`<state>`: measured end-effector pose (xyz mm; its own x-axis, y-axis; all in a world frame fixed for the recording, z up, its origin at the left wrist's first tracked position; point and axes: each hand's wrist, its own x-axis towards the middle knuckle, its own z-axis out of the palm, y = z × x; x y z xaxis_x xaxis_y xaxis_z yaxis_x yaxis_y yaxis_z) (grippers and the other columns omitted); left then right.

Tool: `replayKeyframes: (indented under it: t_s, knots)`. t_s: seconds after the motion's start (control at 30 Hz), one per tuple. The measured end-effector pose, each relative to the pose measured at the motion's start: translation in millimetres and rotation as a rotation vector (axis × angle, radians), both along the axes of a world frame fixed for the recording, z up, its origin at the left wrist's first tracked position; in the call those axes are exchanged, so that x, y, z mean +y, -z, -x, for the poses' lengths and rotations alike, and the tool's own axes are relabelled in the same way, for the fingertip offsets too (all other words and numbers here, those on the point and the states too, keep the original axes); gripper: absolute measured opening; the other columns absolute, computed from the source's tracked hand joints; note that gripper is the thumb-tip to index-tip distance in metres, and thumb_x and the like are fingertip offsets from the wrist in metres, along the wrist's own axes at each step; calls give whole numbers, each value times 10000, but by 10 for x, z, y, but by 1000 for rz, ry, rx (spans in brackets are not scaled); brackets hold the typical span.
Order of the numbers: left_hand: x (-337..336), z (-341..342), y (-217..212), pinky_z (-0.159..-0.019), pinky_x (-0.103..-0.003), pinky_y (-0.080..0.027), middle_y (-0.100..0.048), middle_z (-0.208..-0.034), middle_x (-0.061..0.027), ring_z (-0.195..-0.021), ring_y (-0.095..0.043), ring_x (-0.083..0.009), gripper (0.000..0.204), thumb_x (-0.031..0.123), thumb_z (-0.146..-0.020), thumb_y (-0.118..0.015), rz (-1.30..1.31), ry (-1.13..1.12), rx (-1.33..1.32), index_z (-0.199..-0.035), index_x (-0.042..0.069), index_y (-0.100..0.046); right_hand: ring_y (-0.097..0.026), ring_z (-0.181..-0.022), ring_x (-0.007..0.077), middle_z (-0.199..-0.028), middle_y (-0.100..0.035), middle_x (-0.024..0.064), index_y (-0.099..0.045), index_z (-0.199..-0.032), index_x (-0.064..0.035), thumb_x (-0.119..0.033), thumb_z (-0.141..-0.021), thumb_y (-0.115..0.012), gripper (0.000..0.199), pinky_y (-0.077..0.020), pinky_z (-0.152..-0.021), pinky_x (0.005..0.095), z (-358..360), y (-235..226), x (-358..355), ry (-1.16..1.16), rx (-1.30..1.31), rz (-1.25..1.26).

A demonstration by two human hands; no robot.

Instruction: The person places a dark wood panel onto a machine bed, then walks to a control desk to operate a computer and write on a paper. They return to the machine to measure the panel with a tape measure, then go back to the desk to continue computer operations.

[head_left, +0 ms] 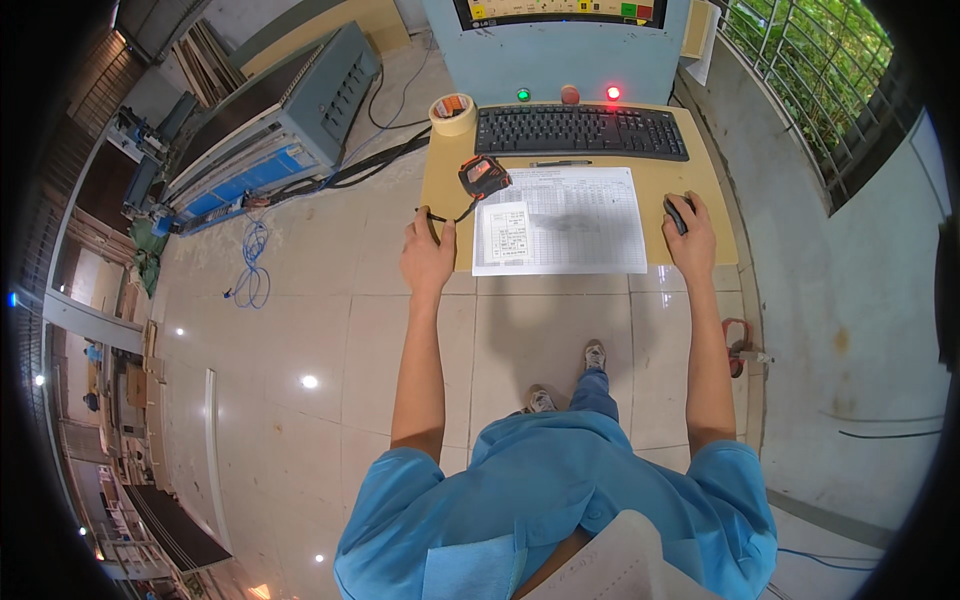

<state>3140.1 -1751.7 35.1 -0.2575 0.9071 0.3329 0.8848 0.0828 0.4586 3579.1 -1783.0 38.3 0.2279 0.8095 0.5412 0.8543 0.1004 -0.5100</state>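
Note:
My right hand rests over a black computer mouse at the right side of a yellow tabletop. At the table's left edge lies my left hand, thumb and forefinger apart. A black wrist strap reaches those fingertips from an orange and black tape measure; whether the fingers press on it is hard to make out. The tape measure sits on the corner of a printed table sheet. A smaller white slip lies on that sheet. Just beyond the sheet is a dark pen.
Behind the pen stand a black keyboard and a roll of tape. A blue-grey console carries a screen, a lit green button and a lit red one. A large machine with cables stands left.

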Motion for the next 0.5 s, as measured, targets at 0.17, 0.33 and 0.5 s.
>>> replayKeyframes:
  t_s: [0.17, 0.33, 0.5]
  knots:
    - [1, 3, 2, -883, -521, -553, -639, -1282, -230, -1081, -681, -425, 624, 471, -972, -606, 2, 2, -15, -1467, 105, -505, -605, -1268, 394, -1431, -584, 216, -710, -1282, -133, -165, -902, -686, 382, -513, -1044, 435, 3, 11, 10, -16, 6, -7]
    - [0, -1, -24, -887, -514, -552, -638, -1284, -221, -1077, -681, -422, 623, 470, -971, -608, 27, -4, -6, -1465, 106, -506, -605, -1264, 403, -1419, -589, 228, -718, -1264, -115, -162, -903, -686, 365, -510, -1044, 436, -1, 12, 24, -6, 9, -12]
    - [-9, -7, -37, -884, -514, -552, -638, -1284, -215, -1074, -681, -417, 624, 482, -971, -603, 26, -7, 0, -1465, 112, -508, -608, -1253, 413, -1415, -588, 244, -721, -1259, -107, -158, -901, -690, 363, -507, -1046, 443, -14, 16, 26, -18, 3, -15]
